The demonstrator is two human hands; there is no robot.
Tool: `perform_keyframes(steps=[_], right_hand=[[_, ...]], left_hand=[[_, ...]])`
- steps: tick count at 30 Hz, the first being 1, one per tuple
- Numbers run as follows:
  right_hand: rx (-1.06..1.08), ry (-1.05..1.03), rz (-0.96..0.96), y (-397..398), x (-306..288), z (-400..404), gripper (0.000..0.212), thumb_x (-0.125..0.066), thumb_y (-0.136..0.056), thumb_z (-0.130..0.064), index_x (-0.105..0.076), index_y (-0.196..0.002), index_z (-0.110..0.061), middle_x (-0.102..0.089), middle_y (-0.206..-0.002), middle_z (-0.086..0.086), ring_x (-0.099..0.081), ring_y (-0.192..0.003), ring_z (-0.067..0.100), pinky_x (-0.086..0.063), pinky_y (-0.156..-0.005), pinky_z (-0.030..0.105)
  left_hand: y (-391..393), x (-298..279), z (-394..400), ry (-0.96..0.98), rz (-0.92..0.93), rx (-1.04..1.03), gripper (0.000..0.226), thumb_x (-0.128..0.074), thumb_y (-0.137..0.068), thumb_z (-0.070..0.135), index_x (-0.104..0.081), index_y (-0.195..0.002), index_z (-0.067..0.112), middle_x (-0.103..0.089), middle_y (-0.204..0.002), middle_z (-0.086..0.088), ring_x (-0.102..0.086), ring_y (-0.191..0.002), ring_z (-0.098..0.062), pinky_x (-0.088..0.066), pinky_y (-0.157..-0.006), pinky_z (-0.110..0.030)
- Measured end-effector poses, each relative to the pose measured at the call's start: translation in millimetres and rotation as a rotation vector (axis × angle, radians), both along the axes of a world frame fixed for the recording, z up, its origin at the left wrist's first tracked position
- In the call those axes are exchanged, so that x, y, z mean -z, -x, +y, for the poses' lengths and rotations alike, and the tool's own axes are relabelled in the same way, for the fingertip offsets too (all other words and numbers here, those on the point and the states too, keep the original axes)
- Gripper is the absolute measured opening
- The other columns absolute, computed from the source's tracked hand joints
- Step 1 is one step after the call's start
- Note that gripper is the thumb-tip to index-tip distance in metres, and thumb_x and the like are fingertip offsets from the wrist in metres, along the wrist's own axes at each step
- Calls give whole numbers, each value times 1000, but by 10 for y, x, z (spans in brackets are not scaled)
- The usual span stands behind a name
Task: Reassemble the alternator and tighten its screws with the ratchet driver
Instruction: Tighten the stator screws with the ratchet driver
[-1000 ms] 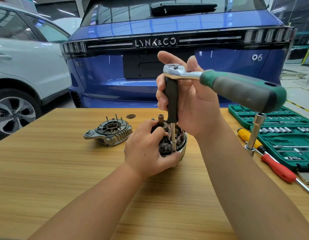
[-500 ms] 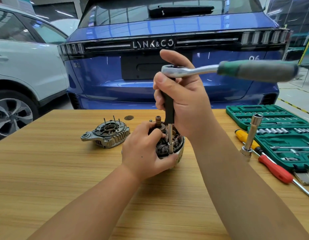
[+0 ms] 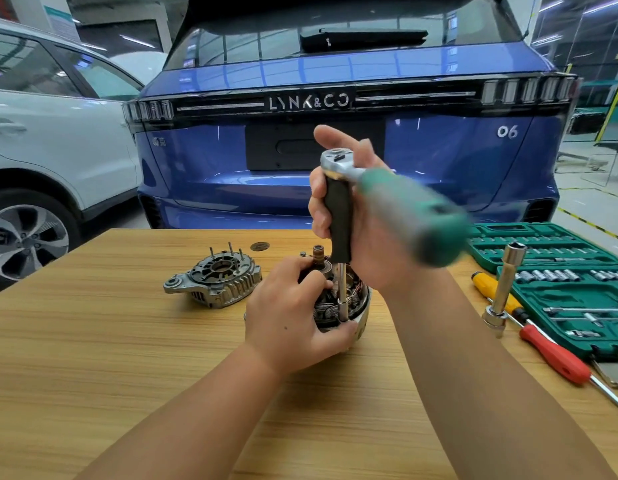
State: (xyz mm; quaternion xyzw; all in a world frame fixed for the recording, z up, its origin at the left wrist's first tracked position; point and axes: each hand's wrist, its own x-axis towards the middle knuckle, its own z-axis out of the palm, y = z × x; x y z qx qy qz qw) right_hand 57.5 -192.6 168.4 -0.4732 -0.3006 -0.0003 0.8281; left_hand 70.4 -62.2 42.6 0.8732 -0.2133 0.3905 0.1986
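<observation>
Alternator mid-table, gripped by left hand. Right hand wraps ratchet shaft, upright, tip in alternator. Green handle blurred. Cover just left.

a wooden table carries the alternator body and a detached end cover. a green socket case and two screwdrivers lie at its right.

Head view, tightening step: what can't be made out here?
- Screw under the socket: hidden by the socket itself and the alternator windings.
- Ratchet handle: motion-blurred, so its exact position is unclear.
- Left hand: covers the alternator's near left side.
- Right hand: palm hidden behind the black grip.
- Socket sizes in the green case: too small; the case is cut off by the right edge.
</observation>
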Motion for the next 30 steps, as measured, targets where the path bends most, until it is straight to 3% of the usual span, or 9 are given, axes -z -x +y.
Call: perform_keyframes(steps=[3, 5, 7, 10, 13, 17, 20, 24, 30], right_hand=[[273, 67, -10, -57, 55, -20, 17, -69, -94, -25, -62, -102, -12, -53, -62, -6, -40, -51, 12, -33, -50, 26], [322, 96, 15, -109, 41, -47, 14, -70, -93, -22, -61, -85, -15, -49, -59, -5, -39, -49, 12, -33, -50, 26], [127, 41, 44, -134, 47, -74, 9, -67, -92, -21, -62, -96, -15, -51, -65, -3, -43, -51, 11, -35, -52, 25], [-45, -33, -46, -143, 98, -98, 34, -58, -93, -11, -57, -125, -22, -52, -74, 2, -48, -58, 13, -39, -55, 25], [47, 18, -250, -140, 130, -66, 38, -55, -96, -3, -58, -124, -29, -54, -76, 1, -48, -60, 16, -42, -54, 27], [66, 43, -278, -161, 150, -32, 49, -48, -98, 10, -63, -120, -32, -54, -81, 1, -43, -61, 17, -42, -53, 27], [-64, -36, -228, -170, 156, -33, 49, -34, -98, 2, -66, -122, -27, -47, -90, 13, -40, -64, 21, -43, -54, 26], [-156, -81, -171, -178, 127, -74, 40, -34, -100, -23, -62, -127, -21, -45, -88, 14, -49, -65, 19, -46, -58, 26], [-45, -51, -63, -101, 70, -12, 28, -53, -95, -29, -60, -120, -18, -52, -82, 6, -50, -54, 13, -40, -50, 25]], left_hand=[[-16, 21, 20, -18, 10, 11, 57, -65, -65, 67, -71, -94, 18, -61, -111, -3, -63, -97, -23, -55, -63, -35], [-13, 6, 27, -19, 14, 11, 58, -64, -66, 68, -71, -95, 18, -61, -112, -3, -63, -98, -23, -56, -63, -36], [-9, -13, 26, -22, 14, 7, 58, -62, -67, 68, -72, -95, 18, -62, -112, -3, -63, -99, -22, -55, -64, -35], [-8, -10, 25, -21, 13, 3, 58, -62, -67, 68, -71, -94, 18, -62, -112, -3, -63, -98, -23, -54, -63, -33], [-8, -6, 22, -27, 4, -5, 58, -62, -66, 69, -70, -94, 18, -62, -113, -4, -63, -99, -25, -54, -64, -34], [6, -11, 12, -27, 2, -4, 57, -62, -67, 69, -69, -92, 18, -62, -112, -4, -63, -97, -24, -53, -63, -34], [10, -8, 14, -21, 2, -4, 57, -62, -66, 69, -69, -92, 18, -62, -112, -3, -63, -96, -24, -53, -63, -34], [6, -9, 19, -21, -5, -5, 58, -62, -65, 69, -70, -91, 17, -63, -112, -4, -63, -96, -24, -52, -63, -32], [0, 2, 11, -2, -7, -3, 57, -63, -64, 68, -70, -91, 18, -63, -111, -3, -64, -97, -24, -53, -64, -33]])
